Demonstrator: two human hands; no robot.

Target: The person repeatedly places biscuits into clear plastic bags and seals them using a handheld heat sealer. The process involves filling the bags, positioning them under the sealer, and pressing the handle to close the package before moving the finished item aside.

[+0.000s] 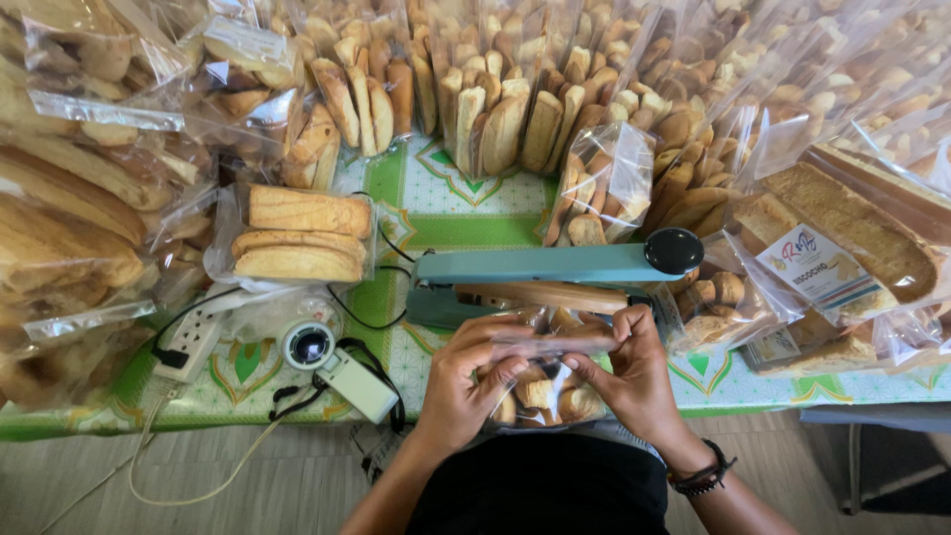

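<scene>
At the lower middle of the frame: both hands hold one clear bag of rusks (540, 391) just in front of the teal heat sealer (555, 269).
Left hand (461, 381): fingers pinched shut on the bag's open top, left side.
Right hand (634, 376): fingers closed on the same top edge, right side.
Doing it well: I'd judge the mouth wants pulling flat and free of crumbs, rusks kept low.
Sealer: arm raised, black knob at its right end.
Other bags: sealed clear bags of rusks (297, 238) crowd the desk (466, 203) across the upper frame.
Lower left: white power strip (193, 342) and cables.
</scene>
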